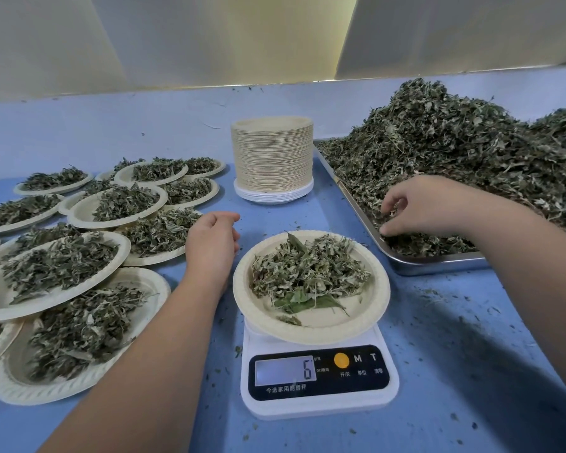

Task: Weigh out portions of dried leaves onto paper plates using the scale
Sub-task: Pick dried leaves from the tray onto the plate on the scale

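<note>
Overlapping at the left, filled plates [59, 273] cover the tabletop [455, 338]. Left of centre the left hand [213, 238] points up-frame, fingers loosely curled, holding nothing. At centre a plate [311, 331] sits level on the scale [319, 377], whose display faces the bottom edge and reads 6. At right the right hand [415, 204], forearm angled up-left, pinches leaves [422, 245] in the tray [438, 264].

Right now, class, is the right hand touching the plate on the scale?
Apart. The head view shows the right hand in the leaves on the tray, with the tray's rim and table between it and the plate.
</note>
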Tool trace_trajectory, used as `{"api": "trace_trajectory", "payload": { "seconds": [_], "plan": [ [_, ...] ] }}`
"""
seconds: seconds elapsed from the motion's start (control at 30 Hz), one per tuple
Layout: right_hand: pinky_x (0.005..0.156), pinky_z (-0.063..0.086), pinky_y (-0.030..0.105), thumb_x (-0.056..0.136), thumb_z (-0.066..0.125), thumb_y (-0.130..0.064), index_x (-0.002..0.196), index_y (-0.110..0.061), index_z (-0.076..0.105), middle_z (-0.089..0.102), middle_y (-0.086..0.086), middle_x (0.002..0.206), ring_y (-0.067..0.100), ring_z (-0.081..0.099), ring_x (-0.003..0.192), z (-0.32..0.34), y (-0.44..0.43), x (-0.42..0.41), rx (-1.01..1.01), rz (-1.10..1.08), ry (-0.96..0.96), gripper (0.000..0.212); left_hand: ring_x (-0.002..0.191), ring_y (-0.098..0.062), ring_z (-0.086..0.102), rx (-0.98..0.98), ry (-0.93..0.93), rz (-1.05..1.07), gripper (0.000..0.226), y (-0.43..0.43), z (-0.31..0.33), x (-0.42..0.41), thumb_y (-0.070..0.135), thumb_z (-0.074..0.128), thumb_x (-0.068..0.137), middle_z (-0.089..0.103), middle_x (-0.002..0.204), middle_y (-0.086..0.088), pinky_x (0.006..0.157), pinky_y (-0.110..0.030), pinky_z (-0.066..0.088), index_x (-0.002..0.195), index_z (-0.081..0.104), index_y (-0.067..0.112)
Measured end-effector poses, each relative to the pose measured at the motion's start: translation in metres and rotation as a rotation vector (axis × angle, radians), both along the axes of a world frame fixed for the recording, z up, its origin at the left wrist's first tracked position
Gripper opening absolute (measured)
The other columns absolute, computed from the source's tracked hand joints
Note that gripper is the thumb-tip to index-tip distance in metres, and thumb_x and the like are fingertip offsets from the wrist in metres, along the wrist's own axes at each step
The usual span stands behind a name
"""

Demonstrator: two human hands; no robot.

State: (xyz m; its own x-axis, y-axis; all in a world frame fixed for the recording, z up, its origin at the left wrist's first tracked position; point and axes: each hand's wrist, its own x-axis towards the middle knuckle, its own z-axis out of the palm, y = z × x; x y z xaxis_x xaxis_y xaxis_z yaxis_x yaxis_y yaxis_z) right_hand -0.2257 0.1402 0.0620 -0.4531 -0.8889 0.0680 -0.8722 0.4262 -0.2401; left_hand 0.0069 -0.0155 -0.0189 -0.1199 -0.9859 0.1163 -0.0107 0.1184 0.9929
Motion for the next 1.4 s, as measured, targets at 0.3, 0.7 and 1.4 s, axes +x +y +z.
{"api": "trace_trajectory", "payload": {
  "seconds": [0.3,0.7,1.4],
  "plan": [
    [0.054,0.046,0.020,0.077,0.071,-0.016,0.122,-0.027,0.063,0.066,-0.006,0.096,0.011,0.056,0.064,-0.019,-0.008,0.001,0.171,0.028,0.155,0.047,0.052,-0.010,0.049,0.002,0.000,-0.004,0.019,0.000,0.000,0.000,0.018,0.049,0.090,0.055,0.066,0.003,0.053,-0.027,0.040,0.092,0.068,0.021],
    [0.068,0.041,0.024,0.081,0.073,-0.028,0.089,-0.024,0.071,0.061,-0.008,0.077,0.017,0.054,0.076,-0.017,-0.008,-0.006,0.070,0.032,0.194,0.009,0.046,-0.006,0.049,0.014,-0.005,-0.007,0.019,0.000,0.000,0.001,0.018,0.050,0.089,0.055,0.064,0.005,0.049,-0.025,0.040,0.090,0.069,0.022],
    [0.043,0.051,0.025,0.096,0.053,-0.018,0.100,0.002,0.065,0.070,0.014,0.066,0.023,0.064,0.049,0.011,0.009,0.044,0.291,0.160,-0.465,0.024,0.055,-0.028,0.068,0.367,-0.908,-0.645,0.022,0.024,0.086,0.044,0.023,0.061,0.093,0.067,0.072,-0.014,0.046,-0.028,0.054,0.095,0.066,0.001]
  ]
}}
